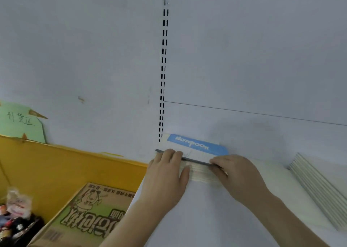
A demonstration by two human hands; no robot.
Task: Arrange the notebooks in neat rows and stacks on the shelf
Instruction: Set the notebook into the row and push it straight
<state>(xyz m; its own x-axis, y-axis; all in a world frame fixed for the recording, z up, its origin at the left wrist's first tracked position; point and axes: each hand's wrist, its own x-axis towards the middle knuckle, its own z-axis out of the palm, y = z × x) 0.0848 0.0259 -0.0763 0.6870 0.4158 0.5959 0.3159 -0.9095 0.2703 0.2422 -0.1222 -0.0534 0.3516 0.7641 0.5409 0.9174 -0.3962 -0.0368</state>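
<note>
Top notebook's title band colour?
Light blue band with white lettering, on a white cover; head view.

Two hands show, the left (167, 171) and the right (232, 171). There are two stacks of notebooks on the white shelf (216, 218): one far stack (195, 152) and one right stack (323, 190); the notebooks in each are too many to count. One carton (84, 214) lies near left.

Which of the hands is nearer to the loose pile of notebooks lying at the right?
The right hand, holding the blue-covered stack's right end, is nearer the loose pile. The left hand holds its left end.
</note>
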